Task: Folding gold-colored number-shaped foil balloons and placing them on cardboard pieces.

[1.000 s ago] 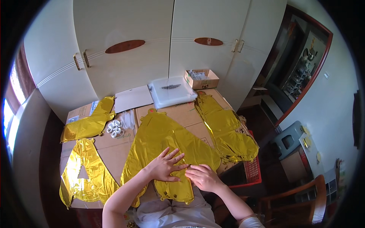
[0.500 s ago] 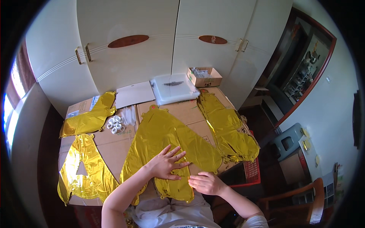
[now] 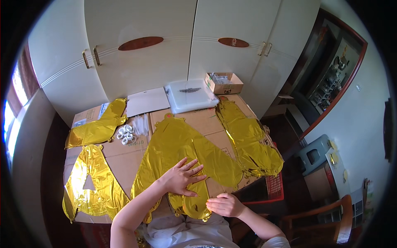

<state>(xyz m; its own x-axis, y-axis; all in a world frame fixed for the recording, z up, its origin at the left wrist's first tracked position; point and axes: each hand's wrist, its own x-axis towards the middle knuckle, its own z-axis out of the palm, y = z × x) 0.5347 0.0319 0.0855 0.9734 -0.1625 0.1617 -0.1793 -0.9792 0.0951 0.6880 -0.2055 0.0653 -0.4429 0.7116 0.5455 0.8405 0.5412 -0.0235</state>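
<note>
A large flat gold foil balloon (image 3: 173, 142) lies across the middle of the cardboard-covered table, its lower part near my lap. My left hand (image 3: 184, 177) presses on it with spread fingers, palm down, holding nothing. The balloon's lower right part is doubled over in a rounded flap beneath and below that hand. At the flap's right edge, my right hand (image 3: 225, 205) has its fingers pressed together, closed on the foil; the thumb is hidden. A gold A-shaped foil balloon (image 3: 94, 184) lies to the left.
More gold foil balloons lie at the back left (image 3: 97, 130) and right (image 3: 248, 138). White ribbon rolls (image 3: 125, 134) and clear straws (image 3: 141, 125) sit between. Behind are a grey sheet (image 3: 147, 101), a stack of clear bags (image 3: 192, 97) and a cardboard box (image 3: 224, 84). A red basket (image 3: 274, 188) stands at right.
My right hand has moved slightly down and right along the foil edge, and the lower flap now looks more folded over. My left hand stays in place.
</note>
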